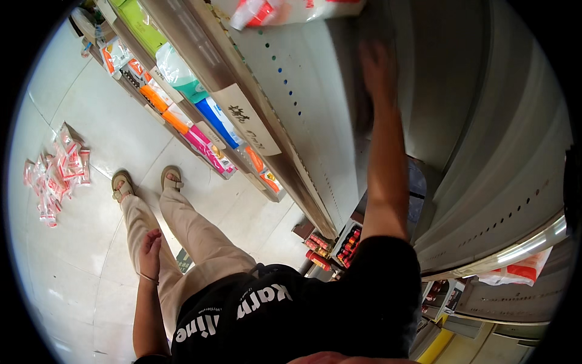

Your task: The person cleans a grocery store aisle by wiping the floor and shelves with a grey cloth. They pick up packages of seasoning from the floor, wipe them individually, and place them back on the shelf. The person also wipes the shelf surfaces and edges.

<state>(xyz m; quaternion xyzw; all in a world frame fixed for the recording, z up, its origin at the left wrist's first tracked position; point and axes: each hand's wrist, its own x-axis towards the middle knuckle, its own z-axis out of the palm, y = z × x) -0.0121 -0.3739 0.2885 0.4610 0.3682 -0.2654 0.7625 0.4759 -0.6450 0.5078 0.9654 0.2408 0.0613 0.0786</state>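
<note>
My right hand [375, 68] reaches over a metal shelf board [313, 118] with a row of small holes; it is blurred, and its fingertips fade into shadow. I see nothing held in it. Beyond the board's far end, near that hand, lies a plastic bag with red and white print [295, 11], cut off by the frame's top. My left hand [150, 250] hangs by my left thigh with loosely curled fingers and a thin bracelet at the wrist. Nothing shows in it.
Several red-and-white plastic packets [59, 170] lie piled on the tiled floor [91, 255]. Lower shelves hold coloured packs, including a blue one [218, 122]. The shelf's front rail [195, 50] carries a handwritten label [248, 120]. Red-capped bottles [349, 243] stand by the shelf end.
</note>
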